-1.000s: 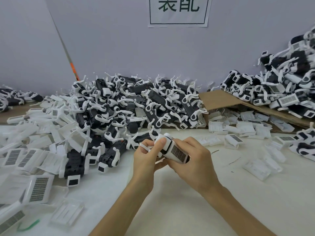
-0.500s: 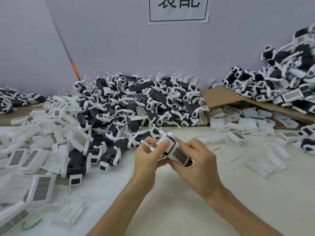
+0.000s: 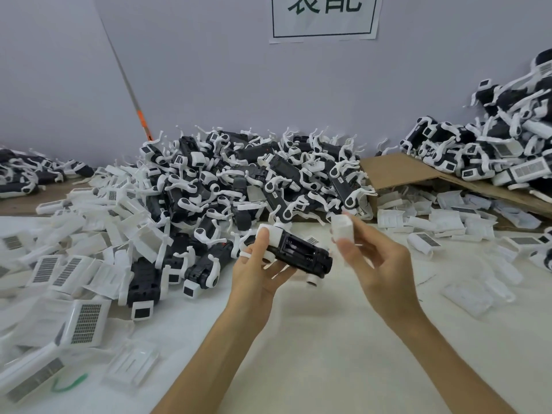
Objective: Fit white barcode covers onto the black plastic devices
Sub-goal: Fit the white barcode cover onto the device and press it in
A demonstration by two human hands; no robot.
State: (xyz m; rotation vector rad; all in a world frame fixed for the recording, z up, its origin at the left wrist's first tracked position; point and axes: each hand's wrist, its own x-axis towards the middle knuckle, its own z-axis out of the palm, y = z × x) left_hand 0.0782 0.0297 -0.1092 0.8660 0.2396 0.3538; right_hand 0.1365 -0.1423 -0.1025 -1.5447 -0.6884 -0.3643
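Note:
My left hand [image 3: 257,273] grips a black plastic device [image 3: 301,253] above the white table, with its open black compartment facing up and its white end under my thumb. My right hand [image 3: 379,264] holds a white cover [image 3: 343,230] pinched between thumb and fingers, lifted a little to the right of the device and apart from it. The cover's barcode face is turned away from view.
A big heap of black-and-white devices [image 3: 254,180] fills the middle back. Loose white barcode covers [image 3: 83,324] spread over the left side. More covers [image 3: 448,216] lie right of a cardboard sheet [image 3: 397,171], and a second device heap [image 3: 501,153] rises at far right.
Both hands held the device and cover together before. Now my right hand has moved to the right with the white cover, off the device, leaving the black compartment exposed in my left hand.

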